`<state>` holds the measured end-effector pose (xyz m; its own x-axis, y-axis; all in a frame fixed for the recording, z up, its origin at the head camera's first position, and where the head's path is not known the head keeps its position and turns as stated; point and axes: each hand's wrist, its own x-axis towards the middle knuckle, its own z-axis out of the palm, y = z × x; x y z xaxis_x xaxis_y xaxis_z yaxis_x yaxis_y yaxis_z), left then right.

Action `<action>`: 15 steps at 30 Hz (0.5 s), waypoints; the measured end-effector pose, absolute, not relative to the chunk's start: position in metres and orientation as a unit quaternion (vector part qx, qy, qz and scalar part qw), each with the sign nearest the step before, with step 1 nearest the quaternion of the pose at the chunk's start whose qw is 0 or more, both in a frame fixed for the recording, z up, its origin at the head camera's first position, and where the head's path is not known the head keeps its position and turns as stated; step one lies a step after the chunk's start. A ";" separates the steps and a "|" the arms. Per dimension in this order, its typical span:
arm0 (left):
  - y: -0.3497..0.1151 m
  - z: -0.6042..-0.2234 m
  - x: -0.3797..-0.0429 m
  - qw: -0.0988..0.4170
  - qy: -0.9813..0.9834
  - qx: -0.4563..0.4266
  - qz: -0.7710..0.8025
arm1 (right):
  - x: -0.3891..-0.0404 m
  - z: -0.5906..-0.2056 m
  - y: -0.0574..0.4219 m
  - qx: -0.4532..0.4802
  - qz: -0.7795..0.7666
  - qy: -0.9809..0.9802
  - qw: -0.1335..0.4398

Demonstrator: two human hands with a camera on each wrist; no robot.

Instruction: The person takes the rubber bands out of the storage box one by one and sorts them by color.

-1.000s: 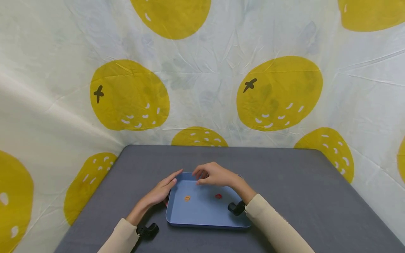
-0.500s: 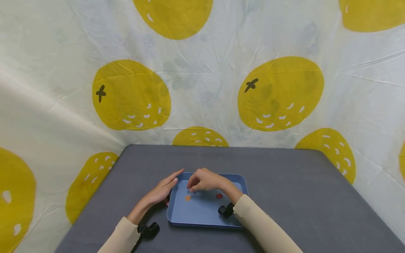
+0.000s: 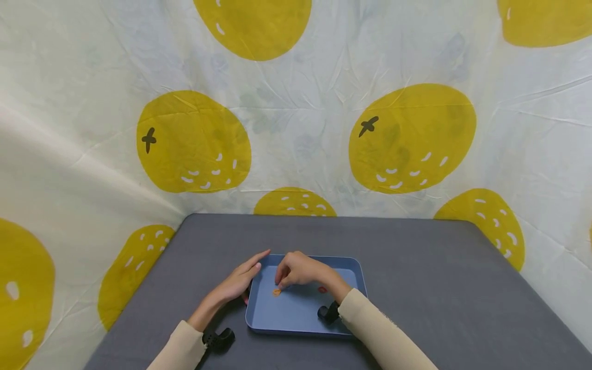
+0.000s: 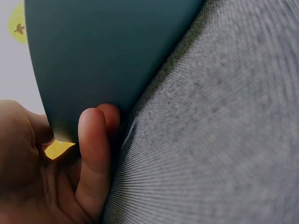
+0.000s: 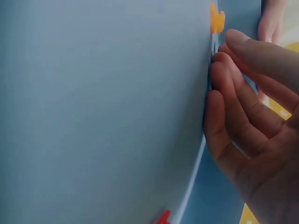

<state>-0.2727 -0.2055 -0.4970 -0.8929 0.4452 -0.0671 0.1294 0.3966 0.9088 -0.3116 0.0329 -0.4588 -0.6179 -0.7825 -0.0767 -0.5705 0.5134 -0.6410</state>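
Note:
Along the left side of a shallow blue tray (image 3: 296,318) my left hand (image 3: 238,282) holds the wall. Its thumb lies at the rim, and some fingers (image 4: 93,140) bend against the outer wall in the left wrist view. Inside the tray, my right hand (image 3: 298,270) reaches down with bent fingers. Its thumb and fingertips are close together right beside a small orange piece (image 3: 276,292), irregular in outline (image 5: 217,19). Whether they pinch anything is unclear; a pale sliver shows near the tips. A small red piece (image 3: 322,290) lies farther right, partly behind my right wrist.
The tray stands on a grey cloth-covered table (image 3: 416,288). A pale curtain (image 3: 300,149) printed with large yellow fruits hangs behind and beside the table. Black wrist cameras (image 3: 219,339) are strapped at both sleeves.
My right hand has moved left and down, from above the far part of the tray to beside the orange piece, its fingertips drawing together. The left hand stays at the tray's side.

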 end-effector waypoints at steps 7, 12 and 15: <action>-0.206 -0.498 -0.273 0.147 0.822 0.178 0.521 | -0.309 -0.460 0.031 -0.404 -0.277 0.855 0.167; -0.206 -0.498 -0.274 0.146 0.822 0.177 0.521 | -0.308 -0.460 0.029 -0.412 -0.256 0.859 0.163; -0.206 -0.498 -0.274 0.146 0.821 0.176 0.522 | -0.308 -0.460 0.029 -0.411 -0.261 0.857 0.169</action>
<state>-0.2737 -0.2059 -0.4984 -0.8956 0.4413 -0.0569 0.1356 0.3925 0.9097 -0.3083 0.0291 -0.4597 -0.6054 -0.7923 -0.0755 -0.6161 0.5265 -0.5859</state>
